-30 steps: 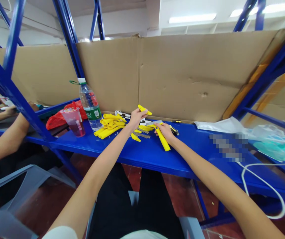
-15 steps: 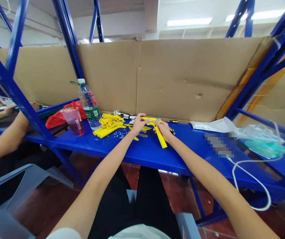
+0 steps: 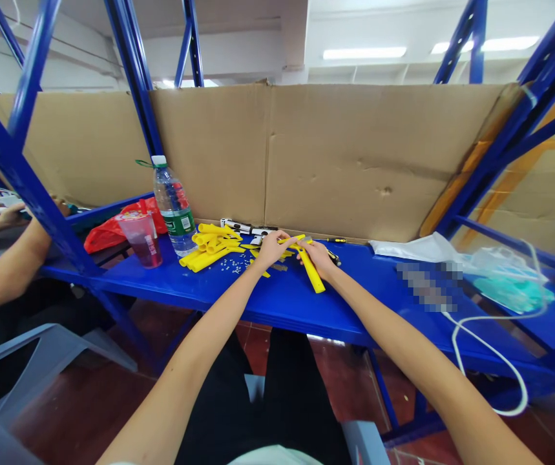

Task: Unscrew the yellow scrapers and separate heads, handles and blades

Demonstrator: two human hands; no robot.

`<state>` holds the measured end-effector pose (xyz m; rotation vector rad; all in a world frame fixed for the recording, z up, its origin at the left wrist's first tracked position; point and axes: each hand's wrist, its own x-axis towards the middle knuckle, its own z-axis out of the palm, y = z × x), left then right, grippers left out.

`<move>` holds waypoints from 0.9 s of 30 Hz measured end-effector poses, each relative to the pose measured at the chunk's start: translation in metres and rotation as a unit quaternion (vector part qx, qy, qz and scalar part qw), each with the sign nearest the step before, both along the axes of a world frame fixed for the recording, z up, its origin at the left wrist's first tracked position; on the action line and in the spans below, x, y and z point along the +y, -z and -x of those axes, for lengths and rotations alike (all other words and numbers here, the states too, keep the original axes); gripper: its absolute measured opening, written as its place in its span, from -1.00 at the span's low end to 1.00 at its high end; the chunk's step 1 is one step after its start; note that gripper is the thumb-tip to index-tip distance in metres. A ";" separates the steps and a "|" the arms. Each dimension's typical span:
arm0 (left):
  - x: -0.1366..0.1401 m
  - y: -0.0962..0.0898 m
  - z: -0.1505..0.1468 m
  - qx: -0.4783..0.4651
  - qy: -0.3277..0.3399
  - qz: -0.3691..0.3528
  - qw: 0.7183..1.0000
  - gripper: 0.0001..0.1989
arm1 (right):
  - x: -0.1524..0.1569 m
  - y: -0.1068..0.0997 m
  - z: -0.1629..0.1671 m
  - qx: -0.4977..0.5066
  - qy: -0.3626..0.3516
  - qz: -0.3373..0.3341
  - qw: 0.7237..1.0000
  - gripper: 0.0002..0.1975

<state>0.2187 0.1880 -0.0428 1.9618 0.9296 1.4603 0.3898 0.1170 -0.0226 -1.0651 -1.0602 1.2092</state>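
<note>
My right hand (image 3: 319,257) is closed around the upper part of a long yellow plastic tube (image 3: 313,276), whose wider end slants down toward the front of the table. My left hand (image 3: 273,248) has its fingers pinched on yellow plastic at the tube's top end; the exact contact is partly hidden. Left of my hands lies a pile of similar yellow tubes (image 3: 209,247). Small whitish bits (image 3: 236,265) are scattered beside it, with flat yellow scraps (image 3: 282,254) near my left fingers. A black-and-white tool-like object (image 3: 243,227) rests behind the pile.
A water bottle (image 3: 176,213) and a cup of red drink (image 3: 142,242) stand at left by a red bag (image 3: 105,227). A cardboard panel (image 3: 325,161) backs the blue table (image 3: 277,297). White cable (image 3: 495,352) hangs at right. A co-worker's arm (image 3: 20,268) is far left.
My hands have come closer together at the top of the tube. The yellow strip and grey tip seen between my fingers are now mostly covered. The view has shifted slightly.
</note>
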 end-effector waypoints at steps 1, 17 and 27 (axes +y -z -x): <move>-0.001 0.000 0.000 0.004 -0.003 -0.004 1.000 -0.62 | 0.000 0.000 0.000 0.001 -0.004 0.001 1.000 -0.91; -0.005 -0.001 -0.003 0.058 0.036 -0.015 0.998 -0.86 | 0.003 0.003 0.002 0.033 -0.071 0.011 0.997 -0.89; -0.002 0.000 -0.001 0.088 0.045 -0.036 0.994 -0.89 | 0.013 0.009 -0.003 0.060 -0.050 0.006 0.997 -0.95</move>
